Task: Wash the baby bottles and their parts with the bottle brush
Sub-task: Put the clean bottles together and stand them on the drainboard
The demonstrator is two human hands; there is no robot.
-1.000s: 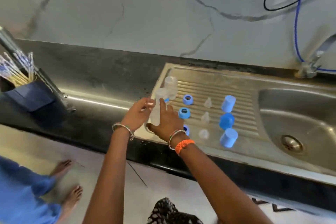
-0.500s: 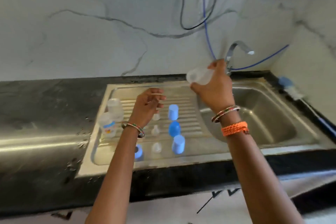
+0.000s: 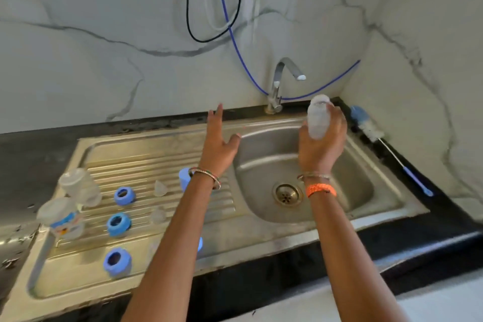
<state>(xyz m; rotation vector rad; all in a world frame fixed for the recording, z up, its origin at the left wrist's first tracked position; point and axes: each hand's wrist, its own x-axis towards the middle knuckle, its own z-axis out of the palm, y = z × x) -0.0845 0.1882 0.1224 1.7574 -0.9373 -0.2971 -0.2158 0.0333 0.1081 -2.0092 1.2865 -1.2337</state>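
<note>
My right hand grips a clear baby bottle over the sink basin, below and right of the tap. My left hand hovers with fingers spread over the basin's left rim, holding nothing. The bottle brush with a blue and white head lies on the black counter right of the sink. On the draining board stand two more clear bottles, three blue collar rings, clear teats and blue caps, partly hidden by my left arm.
A black cable and a blue hose hang down the marble wall behind the tap. The basin has a metal drain. Black counter runs left of the steel sink unit, and the wall corner closes in at the right.
My right hand carried the bottle further right, beyond the tap, over the basin. My left hand left the draining board, opened its fingers and rose toward the basin's left rim. The view swung right.
</note>
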